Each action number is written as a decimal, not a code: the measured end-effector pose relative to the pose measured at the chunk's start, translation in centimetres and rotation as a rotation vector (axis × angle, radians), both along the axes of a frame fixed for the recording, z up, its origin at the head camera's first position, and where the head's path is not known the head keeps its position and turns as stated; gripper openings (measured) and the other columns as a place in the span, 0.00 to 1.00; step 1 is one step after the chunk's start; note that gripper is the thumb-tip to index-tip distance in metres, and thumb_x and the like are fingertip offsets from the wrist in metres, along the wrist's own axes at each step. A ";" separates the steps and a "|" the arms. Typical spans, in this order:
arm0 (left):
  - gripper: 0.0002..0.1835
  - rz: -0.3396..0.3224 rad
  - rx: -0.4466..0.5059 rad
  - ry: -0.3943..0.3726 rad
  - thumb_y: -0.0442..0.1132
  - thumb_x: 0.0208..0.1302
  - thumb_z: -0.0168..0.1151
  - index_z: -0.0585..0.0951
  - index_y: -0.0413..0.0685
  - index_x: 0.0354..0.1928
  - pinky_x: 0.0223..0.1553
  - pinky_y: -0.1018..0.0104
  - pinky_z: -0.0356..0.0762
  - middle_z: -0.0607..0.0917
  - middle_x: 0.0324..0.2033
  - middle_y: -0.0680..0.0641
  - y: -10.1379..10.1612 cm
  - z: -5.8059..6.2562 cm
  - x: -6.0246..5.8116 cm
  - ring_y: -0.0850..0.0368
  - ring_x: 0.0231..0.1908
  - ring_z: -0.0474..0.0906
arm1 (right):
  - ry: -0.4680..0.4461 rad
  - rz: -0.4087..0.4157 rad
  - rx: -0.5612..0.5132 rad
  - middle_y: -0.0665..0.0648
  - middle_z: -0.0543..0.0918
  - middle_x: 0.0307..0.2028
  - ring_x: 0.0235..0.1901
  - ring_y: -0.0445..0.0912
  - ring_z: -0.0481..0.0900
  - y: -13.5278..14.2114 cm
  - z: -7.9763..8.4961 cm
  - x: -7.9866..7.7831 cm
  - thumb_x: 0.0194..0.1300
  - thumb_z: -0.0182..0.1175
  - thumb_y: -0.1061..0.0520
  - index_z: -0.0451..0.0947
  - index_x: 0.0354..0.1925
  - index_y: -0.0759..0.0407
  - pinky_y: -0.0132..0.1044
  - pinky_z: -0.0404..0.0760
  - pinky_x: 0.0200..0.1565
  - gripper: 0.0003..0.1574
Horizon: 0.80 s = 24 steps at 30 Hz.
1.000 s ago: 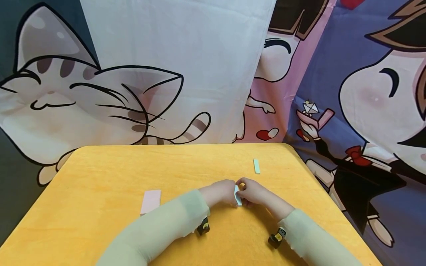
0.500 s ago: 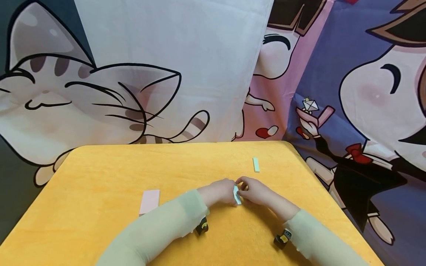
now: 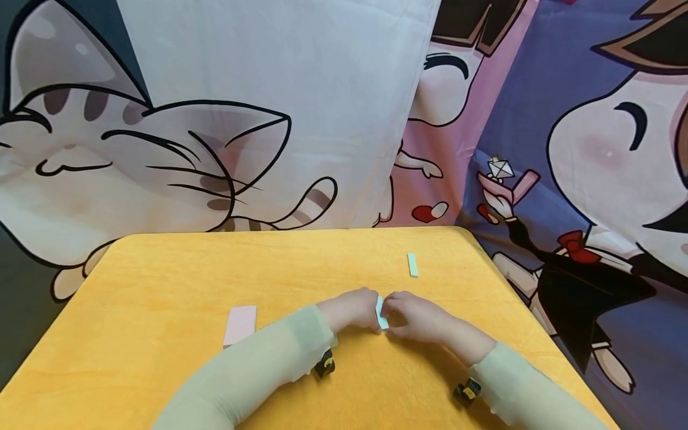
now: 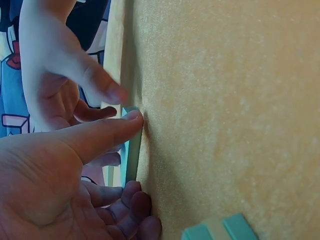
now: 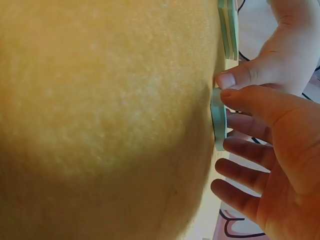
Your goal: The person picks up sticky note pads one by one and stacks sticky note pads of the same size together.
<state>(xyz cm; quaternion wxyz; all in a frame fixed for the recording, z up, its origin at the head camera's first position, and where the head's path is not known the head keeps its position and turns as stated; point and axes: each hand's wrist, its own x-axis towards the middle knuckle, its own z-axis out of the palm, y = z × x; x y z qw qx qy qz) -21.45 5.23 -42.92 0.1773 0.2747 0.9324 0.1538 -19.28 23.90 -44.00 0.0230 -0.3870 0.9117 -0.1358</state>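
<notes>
A slim light-blue strip (image 3: 381, 313), thick like a small block and slightly bent, stands on its long edge between the two hands. My left hand (image 3: 355, 309) grips it, thumb on one end and curled fingers at the other in the left wrist view. My right hand (image 3: 419, 316) is right beside the strip. Its thumb (image 5: 245, 97) lies near the strip's end and its other fingers spread loosely in the right wrist view; contact is hard to tell. Part of the strip is hidden behind fingers.
A pink rectangular block (image 3: 240, 325) lies left of the left forearm, partly covered by the sleeve. A pale-green strip (image 3: 412, 265) lies at the far right of the yellow table (image 3: 161, 280). A green-and-cream striped block (image 4: 220, 231) shows in the left wrist view.
My right hand has turned and loosened from its curled pinch on the strip, its forearm shifting slightly right. The left hand keeps hold, and the view has shifted a little.
</notes>
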 end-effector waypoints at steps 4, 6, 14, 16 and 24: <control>0.22 -0.006 0.000 0.008 0.48 0.46 0.80 0.79 0.47 0.36 0.33 0.68 0.72 0.77 0.29 0.54 0.0 0.0 0.0 0.60 0.29 0.71 | 0.053 0.018 0.029 0.48 0.79 0.47 0.48 0.45 0.76 -0.1 -0.2 0.0 0.58 0.72 0.51 0.80 0.43 0.53 0.42 0.76 0.51 0.17; 0.22 -0.009 -0.004 0.008 0.48 0.46 0.80 0.79 0.48 0.37 0.34 0.68 0.72 0.77 0.29 0.54 -0.1 0.1 0.0 0.60 0.29 0.70 | 0.072 0.019 0.040 0.49 0.79 0.47 0.47 0.45 0.76 -0.1 -0.2 0.1 0.58 0.72 0.51 0.80 0.43 0.53 0.42 0.77 0.51 0.17; 0.23 -0.010 -0.003 -0.016 0.49 0.47 0.80 0.78 0.47 0.40 0.36 0.67 0.72 0.76 0.31 0.53 -0.2 0.3 0.2 0.59 0.31 0.71 | 0.010 -0.009 0.048 0.48 0.79 0.47 0.46 0.43 0.77 -0.1 0.0 0.1 0.62 0.67 0.52 0.80 0.44 0.52 0.42 0.76 0.52 0.13; 0.23 -0.009 0.001 -0.014 0.49 0.47 0.80 0.78 0.47 0.39 0.37 0.66 0.73 0.76 0.31 0.53 -0.3 0.3 0.1 0.59 0.32 0.71 | -0.010 -0.020 0.044 0.47 0.79 0.48 0.47 0.42 0.77 -0.1 0.1 0.1 0.63 0.67 0.52 0.80 0.44 0.52 0.42 0.76 0.52 0.11; 0.24 -0.013 0.006 -0.039 0.50 0.47 0.79 0.77 0.47 0.39 0.36 0.67 0.72 0.76 0.32 0.53 -0.3 0.4 0.1 0.59 0.33 0.69 | -0.041 -0.027 0.022 0.48 0.79 0.47 0.47 0.43 0.77 0.0 0.2 0.1 0.64 0.67 0.54 0.80 0.43 0.52 0.43 0.77 0.51 0.09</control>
